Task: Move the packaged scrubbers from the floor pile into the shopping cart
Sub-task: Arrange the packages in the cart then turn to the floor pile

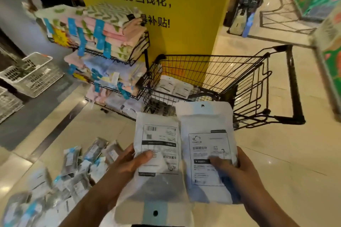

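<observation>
Between both hands' fingers (145, 155), scrubber packets (208, 145).

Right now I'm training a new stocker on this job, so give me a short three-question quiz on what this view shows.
1. True or false: the shopping cart already holds some packets.
2. What does each hand hold?
A. one packet each
B. a towel each
C. nothing
3. On which side of the view does the floor pile lie?

Key:
1. True: white packets in the cart lie on its bottom.
2. A: the left hand grips the left packet, the right hand the right packet.
3. Lower left.
</observation>
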`<action>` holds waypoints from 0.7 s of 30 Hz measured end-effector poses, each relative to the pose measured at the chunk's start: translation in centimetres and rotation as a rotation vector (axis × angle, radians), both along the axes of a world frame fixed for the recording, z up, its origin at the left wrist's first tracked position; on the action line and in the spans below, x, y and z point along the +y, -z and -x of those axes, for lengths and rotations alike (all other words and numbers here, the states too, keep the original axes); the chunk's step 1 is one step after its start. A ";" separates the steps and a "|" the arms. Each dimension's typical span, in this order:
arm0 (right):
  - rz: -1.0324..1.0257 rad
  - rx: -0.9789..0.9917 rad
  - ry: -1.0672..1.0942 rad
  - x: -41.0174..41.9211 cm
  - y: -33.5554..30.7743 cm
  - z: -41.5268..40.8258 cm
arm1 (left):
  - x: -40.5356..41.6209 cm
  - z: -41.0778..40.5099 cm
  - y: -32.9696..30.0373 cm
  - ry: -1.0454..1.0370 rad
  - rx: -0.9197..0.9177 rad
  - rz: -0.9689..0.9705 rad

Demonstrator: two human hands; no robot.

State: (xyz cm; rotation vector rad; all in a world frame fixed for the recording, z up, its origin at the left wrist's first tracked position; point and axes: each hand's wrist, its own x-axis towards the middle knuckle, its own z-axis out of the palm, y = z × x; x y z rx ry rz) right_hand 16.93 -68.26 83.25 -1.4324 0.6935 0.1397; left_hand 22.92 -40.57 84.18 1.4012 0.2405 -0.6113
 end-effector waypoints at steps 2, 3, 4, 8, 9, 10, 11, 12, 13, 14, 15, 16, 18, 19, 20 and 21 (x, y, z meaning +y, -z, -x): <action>-0.017 0.021 0.031 -1.3 0.3 -1.6 | -1.5 -2.6 0.3 0.042 -0.011 -0.048; -0.018 0.030 0.046 -2.0 0.7 -2.6 | -2.1 -4.1 0.6 0.067 -0.005 -0.059; -0.018 0.041 0.061 -2.4 0.9 -3.6 | -2.6 -5.7 1.1 0.085 0.015 -0.064; -0.004 0.095 0.083 -4.2 1.8 -8.8 | -5.3 -13.7 3.3 0.131 0.010 -0.163; 0.014 0.117 0.104 -4.8 2.1 -10.1 | -6.0 -15.8 3.8 0.143 0.012 -0.161; 0.031 0.143 0.132 -5.5 2.4 -11.4 | -6.6 -17.8 4.2 0.152 0.025 -0.155; 0.039 0.168 0.173 -6.0 2.6 -12.4 | -7.1 -19.6 4.4 0.162 0.034 -0.143; 0.038 0.186 0.215 -6.6 2.7 -13.4 | -7.6 -21.4 4.5 0.176 0.040 -0.128; 0.039 0.196 0.250 -7.0 2.7 -14.4 | -8.2 -23.2 4.5 0.196 0.052 -0.110; 0.038 0.201 0.274 -7.4 2.6 -15.4 | -8.8 -24.9 4.4 0.218 0.074 -0.097; 0.035 0.204 0.296 -7.7 2.5 -16.5 | -9.3 -26.6 4.5 0.242 0.092 -0.088; 0.030 0.207 0.316 -8.2 2.7 -17.5 | -10.0 -28.4 4.6 0.268 0.101 -0.090; 0.011 0.224 0.346 -9.2 3.2 -19.5 | -11.5 -31.5 4.7 0.313 0.127 -0.109; -0.006 0.238 0.350 -9.7 3.4 -20.6 | -12.4 -32.9 4.9 0.325 0.149 -0.120; -0.020 0.251 0.347 -10.4 3.7 -21.6 | -13.3 -34.3 5.1 0.331 0.169 -0.138; -0.028 0.267 0.343 -11.1 4.0 -22.6 | -14.2 -35.8 5.5 0.340 0.181 -0.159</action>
